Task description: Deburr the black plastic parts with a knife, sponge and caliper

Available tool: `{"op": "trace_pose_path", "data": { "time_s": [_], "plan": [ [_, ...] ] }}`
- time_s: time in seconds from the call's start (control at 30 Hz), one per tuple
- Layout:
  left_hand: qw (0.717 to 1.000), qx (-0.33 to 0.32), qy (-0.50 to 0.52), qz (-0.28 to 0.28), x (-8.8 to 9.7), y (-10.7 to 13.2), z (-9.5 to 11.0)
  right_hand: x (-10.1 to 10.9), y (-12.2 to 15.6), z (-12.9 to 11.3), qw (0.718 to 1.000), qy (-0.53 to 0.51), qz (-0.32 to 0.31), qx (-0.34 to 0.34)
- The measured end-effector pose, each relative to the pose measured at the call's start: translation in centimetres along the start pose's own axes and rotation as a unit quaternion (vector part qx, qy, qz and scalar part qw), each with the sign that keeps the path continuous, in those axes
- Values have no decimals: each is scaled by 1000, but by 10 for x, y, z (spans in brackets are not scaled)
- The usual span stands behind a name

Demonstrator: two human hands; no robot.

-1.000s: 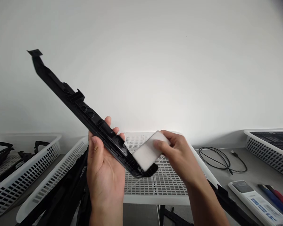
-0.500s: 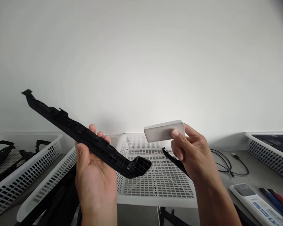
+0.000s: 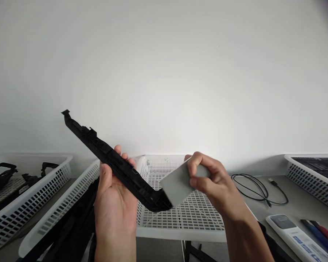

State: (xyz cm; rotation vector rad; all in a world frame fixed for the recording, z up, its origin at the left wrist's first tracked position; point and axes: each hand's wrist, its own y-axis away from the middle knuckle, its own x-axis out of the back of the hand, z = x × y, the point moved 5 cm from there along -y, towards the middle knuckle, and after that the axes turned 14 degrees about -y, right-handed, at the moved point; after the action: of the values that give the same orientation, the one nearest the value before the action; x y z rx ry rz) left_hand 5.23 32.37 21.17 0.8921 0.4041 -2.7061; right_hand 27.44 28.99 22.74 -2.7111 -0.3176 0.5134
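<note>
My left hand is closed around a long black plastic strip that slants up to the left, its bent lower end near the frame's middle. A white block, like a sponge or eraser, is pinched in my right hand and pressed against that bent end of the strip. Both hands hover above a white perforated basket in the middle of the grey table.
Two white baskets at the left, a near one and a far one, hold more black plastic parts. A black cable, a white remote, coloured pens and another basket lie to the right. A plain white wall stands behind.
My right hand lifted the white block off the strip, then brought it back down onto the strip's bent end. My left hand lowered and re-tilted the strip.
</note>
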Motion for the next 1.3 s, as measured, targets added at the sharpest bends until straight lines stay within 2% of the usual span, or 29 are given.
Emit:
{"op": "trace_pose_path", "data": {
  "time_s": [0.07, 0.1, 0.2, 0.23, 0.37, 0.47, 0.57, 0.77, 0.9, 0.97, 1.07, 1.2, 1.3],
  "plan": [
    [1000, 13, -1, 3, -6, 4, 0, -6, 1, 4, 998, -10, -55, -42],
    [1000, 18, -3, 7, -10, 7, 0, -6, 1, 4, 997, -11, -57, -46],
    [999, 31, -28, 20, -22, 18, 2, -2, -1, -1, 999, -13, 23, 24],
    [998, 45, -41, 15, -27, 22, 2, -4, -1, -3, 998, -15, 28, 45],
    [990, 106, -84, -44, -43, 34, -2, -21, -3, 5, 998, -7, -55, -2],
    [991, 84, -83, -68, -49, 37, -1, -16, -4, 5, 1000, 4, -2, 15],
    [991, 70, -84, -71, -51, 37, 0, -6, -4, -1, 996, -12, 53, 77],
    [993, 52, -93, -49, -49, 36, 3, -2, -3, -3, 995, -29, 40, 86],
    [989, 53, -118, -75, -53, 39, 0, -6, -2, -7, 990, 68, 59, 106],
    [988, 54, -126, -78, -54, 40, -3, -7, -1, -10, 979, 126, 86, 134],
    [986, 62, -133, -80, -54, 40, -8, -5, 3, -16, 963, 134, 135, 189],
    [979, 94, -131, -126, -57, 43, -16, -8, 0, -11, 977, 117, 90, 154],
    [979, 82, -147, -111, -55, 45, -19, -4, 0, -10, 968, 134, 129, 168]
  ]
}}
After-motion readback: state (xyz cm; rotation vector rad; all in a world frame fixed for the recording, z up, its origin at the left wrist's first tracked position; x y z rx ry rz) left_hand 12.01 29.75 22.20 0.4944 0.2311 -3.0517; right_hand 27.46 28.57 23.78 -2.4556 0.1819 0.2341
